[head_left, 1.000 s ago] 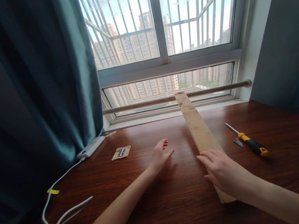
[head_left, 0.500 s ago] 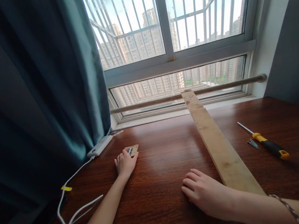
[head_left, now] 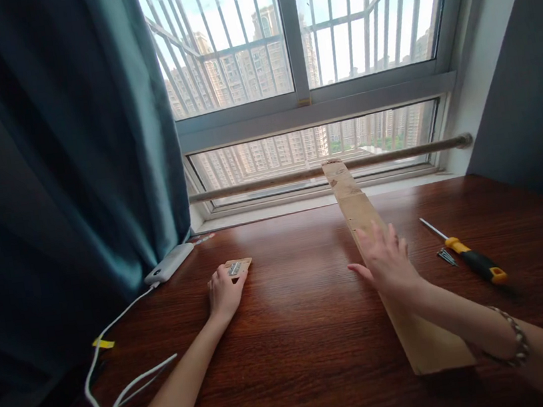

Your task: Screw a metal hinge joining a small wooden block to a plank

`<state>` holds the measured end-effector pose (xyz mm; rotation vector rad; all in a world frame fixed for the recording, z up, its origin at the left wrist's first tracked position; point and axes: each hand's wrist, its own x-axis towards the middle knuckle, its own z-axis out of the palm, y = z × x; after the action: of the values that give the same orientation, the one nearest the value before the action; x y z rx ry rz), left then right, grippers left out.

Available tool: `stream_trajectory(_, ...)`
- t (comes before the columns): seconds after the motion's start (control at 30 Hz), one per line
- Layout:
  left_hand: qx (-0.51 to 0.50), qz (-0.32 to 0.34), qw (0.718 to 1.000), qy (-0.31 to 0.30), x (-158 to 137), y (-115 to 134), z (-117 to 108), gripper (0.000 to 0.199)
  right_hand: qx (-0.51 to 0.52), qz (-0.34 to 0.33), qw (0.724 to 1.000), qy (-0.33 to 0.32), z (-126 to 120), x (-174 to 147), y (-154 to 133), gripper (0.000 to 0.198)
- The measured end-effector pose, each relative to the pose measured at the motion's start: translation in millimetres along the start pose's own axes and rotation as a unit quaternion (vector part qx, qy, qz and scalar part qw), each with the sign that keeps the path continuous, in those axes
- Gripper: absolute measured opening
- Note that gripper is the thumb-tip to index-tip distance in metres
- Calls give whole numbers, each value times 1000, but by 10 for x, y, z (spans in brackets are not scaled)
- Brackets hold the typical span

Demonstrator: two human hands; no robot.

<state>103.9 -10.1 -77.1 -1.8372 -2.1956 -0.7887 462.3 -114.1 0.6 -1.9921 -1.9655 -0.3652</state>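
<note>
My left hand (head_left: pixel 226 292) rests on the table with its fingers closed on the near left edge of a small flat tan piece (head_left: pixel 245 263) that carries a silvery metal part (head_left: pixel 235 269). What exactly that piece is, I cannot make out. Over the middle of a long wooden board (head_left: pixel 360 208) is my right hand (head_left: pixel 387 258), fingers spread and slightly blurred. Whether its palm touches the wood is unclear. The board slants from the near right toward the window. To its right lie a yellow and black screwdriver (head_left: pixel 474 260) and several screws (head_left: pixel 446 257).
A brown wooden tabletop (head_left: pixel 295 335) runs up to the barred window. Across the window goes a horizontal rail (head_left: pixel 269 183), by the board's far end. On the left are a blue curtain (head_left: pixel 142 147), a white power bank (head_left: pixel 169 264) and its white cable (head_left: pixel 91 384).
My right hand has moved forward and right from the tabletop to over the board, and its fingers have spread. The left hand stays on the tan piece. The view has shifted slightly.
</note>
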Motion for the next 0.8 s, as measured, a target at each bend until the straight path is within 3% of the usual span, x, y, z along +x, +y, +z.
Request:
stream_trajectory(0.1, -49, 17, 999, 6, -16, 32, 3, 57, 10, 47, 998, -35, 80, 135, 132, 64)
stream_trajectory(0.3, -120, 59, 991, 18, -100, 180, -21, 53, 21, 43, 998, -50, 96, 165, 172, 53)
stream_trajectory(0.5, -161, 88, 982, -33, -317, 503, -164, 50, 18, 40, 997, -64, 48, 142, 173, 52)
stream_trajectory(0.63, -203, 105, 972, -52, -471, 712, -275, 47, 36, 25, 999, -17, 25, 126, 162, 50)
stream_trajectory(0.73, -231, 110, 964, -72, -605, 864, -377, 47, 179, -71, 981, 33, 8, 64, 56, 46)
stream_trajectory(0.8, -255, 110, 956, -94, -723, 977, -462, 46, 358, -84, 929, -34, 6, -20, -66, 43)
